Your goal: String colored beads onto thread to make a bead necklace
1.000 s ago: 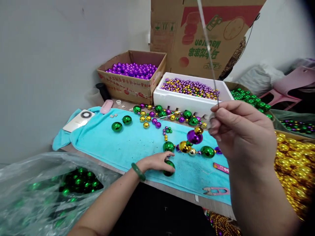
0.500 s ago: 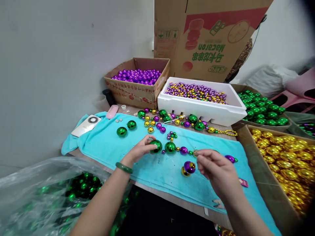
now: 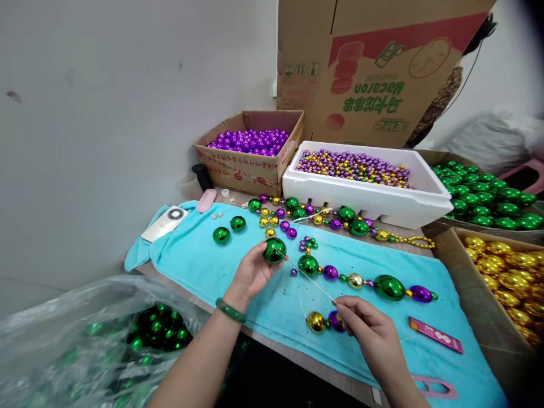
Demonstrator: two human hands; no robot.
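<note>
While towel is lying bare toward its left edge, left hand is grasping green ball; right hand is pinching needle, now meeting ball.

A large round glossy green bead sat in the left hand. A thin, straight, pale needle, its lower end in the right hand, slanted from the bead's front toward four o'clock.
</note>
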